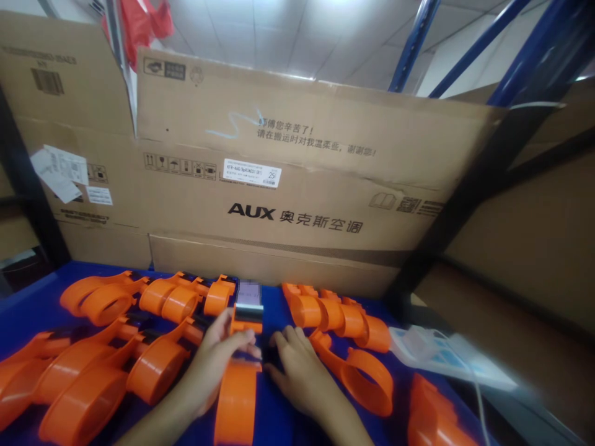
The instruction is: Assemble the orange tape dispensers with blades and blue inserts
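My left hand [223, 353] is closed around an orange plastic tape dispenser [236, 402], which has a wide ring toward me and a dark, silver-edged strip at its far end. Beyond that strip lies a pale purple piece [250, 293], its marking too blurred to read. Just to the right, my right hand [300, 368] is low over the blue surface with fingers curled inward; whatever is under the fingertips is hidden. Close beside it lies another orange dispenser [367, 378] with an open ring.
Several orange dispensers [158, 368] stand in rows on the left, and more [341, 319] at the back right. A blue surface [274, 427] carries them. Behind rises a cardboard panel [297, 204]. At right are a white power strip [446, 353], its cable, and a dark rack post [465, 217].
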The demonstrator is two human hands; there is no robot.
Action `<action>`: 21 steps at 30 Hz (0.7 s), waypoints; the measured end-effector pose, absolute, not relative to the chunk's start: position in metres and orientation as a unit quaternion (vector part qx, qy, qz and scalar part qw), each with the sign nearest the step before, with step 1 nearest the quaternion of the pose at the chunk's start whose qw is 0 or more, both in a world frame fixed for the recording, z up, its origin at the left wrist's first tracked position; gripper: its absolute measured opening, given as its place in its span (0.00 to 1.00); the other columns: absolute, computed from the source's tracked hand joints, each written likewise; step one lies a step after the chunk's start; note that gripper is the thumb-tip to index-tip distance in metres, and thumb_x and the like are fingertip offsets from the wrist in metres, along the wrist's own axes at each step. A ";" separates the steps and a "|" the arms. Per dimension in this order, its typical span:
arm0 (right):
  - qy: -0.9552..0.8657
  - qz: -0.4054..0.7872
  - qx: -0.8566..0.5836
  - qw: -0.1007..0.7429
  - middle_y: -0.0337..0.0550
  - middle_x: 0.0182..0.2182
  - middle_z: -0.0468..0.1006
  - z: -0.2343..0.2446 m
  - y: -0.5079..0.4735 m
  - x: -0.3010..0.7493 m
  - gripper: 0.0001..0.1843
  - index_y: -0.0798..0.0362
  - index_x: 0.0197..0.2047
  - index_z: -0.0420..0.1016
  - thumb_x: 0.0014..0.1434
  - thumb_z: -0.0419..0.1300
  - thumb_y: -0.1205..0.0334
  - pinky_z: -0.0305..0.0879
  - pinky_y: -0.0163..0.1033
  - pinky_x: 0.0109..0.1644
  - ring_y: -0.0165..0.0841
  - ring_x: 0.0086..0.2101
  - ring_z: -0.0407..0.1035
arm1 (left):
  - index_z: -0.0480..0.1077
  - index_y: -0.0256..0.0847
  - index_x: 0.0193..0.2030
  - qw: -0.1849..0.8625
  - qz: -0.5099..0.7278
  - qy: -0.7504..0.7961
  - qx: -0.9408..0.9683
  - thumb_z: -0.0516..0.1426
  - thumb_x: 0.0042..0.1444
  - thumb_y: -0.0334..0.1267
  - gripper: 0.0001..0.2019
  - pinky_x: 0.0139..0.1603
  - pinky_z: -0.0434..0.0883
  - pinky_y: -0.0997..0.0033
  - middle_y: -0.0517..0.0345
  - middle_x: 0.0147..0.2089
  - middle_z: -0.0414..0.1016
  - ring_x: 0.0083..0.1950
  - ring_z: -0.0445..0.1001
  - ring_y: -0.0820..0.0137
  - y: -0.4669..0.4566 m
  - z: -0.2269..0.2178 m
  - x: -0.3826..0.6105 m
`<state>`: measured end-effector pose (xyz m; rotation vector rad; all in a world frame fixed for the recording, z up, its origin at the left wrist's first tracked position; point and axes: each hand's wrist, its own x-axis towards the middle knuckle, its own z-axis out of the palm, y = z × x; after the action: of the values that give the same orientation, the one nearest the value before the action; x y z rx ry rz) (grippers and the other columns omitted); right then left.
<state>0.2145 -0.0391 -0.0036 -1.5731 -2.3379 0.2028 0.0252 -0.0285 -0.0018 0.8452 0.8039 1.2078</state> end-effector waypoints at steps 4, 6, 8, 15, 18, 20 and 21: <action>-0.811 0.105 -0.547 0.180 0.46 0.45 0.75 0.000 -0.040 0.216 0.13 0.49 0.44 0.70 0.55 0.63 0.70 0.66 0.45 0.50 0.43 0.46 0.70 | 0.72 0.41 0.43 0.661 0.534 0.354 0.390 0.66 0.52 0.39 0.14 0.35 0.80 0.64 0.56 0.36 0.78 0.33 0.79 0.65 -0.029 -0.002 0.025; -0.805 0.128 -0.544 0.200 0.44 0.42 0.76 -0.001 -0.037 0.218 0.16 0.48 0.46 0.69 0.55 0.63 0.71 0.68 0.42 0.45 0.41 0.42 0.72 | 0.71 0.41 0.44 0.661 0.533 0.352 0.395 0.66 0.53 0.39 0.13 0.35 0.80 0.63 0.57 0.36 0.77 0.33 0.79 0.65 -0.029 -0.002 0.025; -0.791 0.155 -0.543 0.236 0.40 0.36 0.76 -0.002 -0.033 0.219 0.18 0.47 0.48 0.68 0.56 0.63 0.71 0.68 0.39 0.38 0.38 0.36 0.73 | 0.71 0.41 0.44 0.662 0.533 0.349 0.396 0.66 0.53 0.39 0.14 0.36 0.80 0.62 0.57 0.36 0.77 0.33 0.79 0.66 -0.029 -0.002 0.025; -0.683 0.298 -0.459 0.484 0.34 0.28 0.71 -0.001 -0.022 0.212 0.18 0.48 0.55 0.64 0.65 0.60 0.54 0.73 0.36 0.30 0.35 0.29 0.76 | 0.70 0.41 0.48 0.652 0.528 0.367 0.402 0.65 0.55 0.42 0.16 0.35 0.79 0.66 0.58 0.35 0.77 0.30 0.81 0.65 -0.026 -0.007 0.024; -0.665 0.335 -0.412 0.525 0.40 0.34 0.76 0.003 -0.025 0.207 0.20 0.48 0.59 0.64 0.67 0.58 0.52 0.78 0.39 0.36 0.37 0.35 0.79 | 0.70 0.41 0.48 0.647 0.527 0.373 0.405 0.64 0.56 0.43 0.15 0.35 0.79 0.67 0.58 0.35 0.77 0.30 0.82 0.66 -0.026 -0.007 0.025; -0.675 0.338 -0.400 0.520 0.44 0.37 0.79 0.006 -0.028 0.206 0.17 0.48 0.58 0.67 0.68 0.57 0.53 0.79 0.40 0.38 0.37 0.38 0.79 | 0.70 0.41 0.49 0.647 0.527 0.370 0.408 0.64 0.57 0.43 0.16 0.34 0.78 0.68 0.58 0.35 0.77 0.29 0.81 0.67 -0.026 -0.007 0.025; -0.683 0.335 -0.399 0.512 0.45 0.38 0.80 0.008 -0.029 0.206 0.16 0.49 0.57 0.69 0.69 0.56 0.54 0.79 0.40 0.39 0.37 0.38 0.79 | 0.70 0.41 0.49 0.647 0.526 0.369 0.411 0.64 0.56 0.44 0.16 0.34 0.78 0.69 0.58 0.35 0.77 0.29 0.81 0.67 -0.027 -0.007 0.025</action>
<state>0.2064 -0.0293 0.0082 -0.9600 -1.6430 0.8068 0.0251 -0.0267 -0.0067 0.9354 0.8393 1.1953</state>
